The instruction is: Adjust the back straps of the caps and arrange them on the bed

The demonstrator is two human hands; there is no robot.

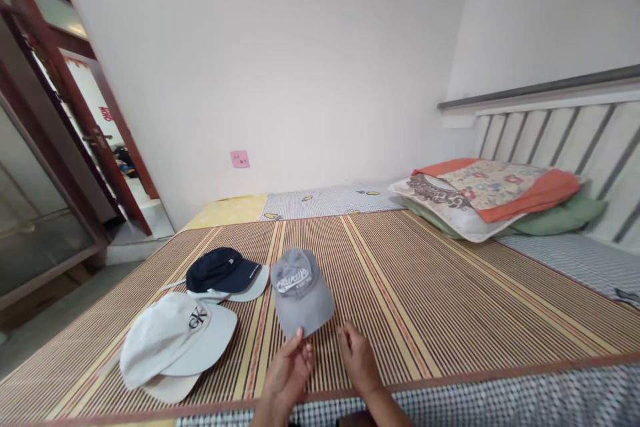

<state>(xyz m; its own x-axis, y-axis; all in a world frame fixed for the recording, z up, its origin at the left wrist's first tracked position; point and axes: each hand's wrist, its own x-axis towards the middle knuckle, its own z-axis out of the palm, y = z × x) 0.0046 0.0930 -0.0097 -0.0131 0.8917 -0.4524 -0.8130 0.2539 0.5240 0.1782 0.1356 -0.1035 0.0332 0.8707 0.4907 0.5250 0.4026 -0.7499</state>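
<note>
Gray cap (301,293): lower centre of frame.
Left hand (291,368): clamped on its brim, thumb uppermost.
Right hand (358,355): fingers curled together, just beside the cap.
Brim hold: apparently the step in hand.
Cap move: next likely calls for a steady pinch.

White wall (310,67), pale slatted headboard (555,137); reddish door (120,177) apparently ajar.

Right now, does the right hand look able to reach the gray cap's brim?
Likely yes: the right hand looks empty and sits close by, with nothing visible between it and the gray cap's brim; the left hand pinches only its front edge.
</note>
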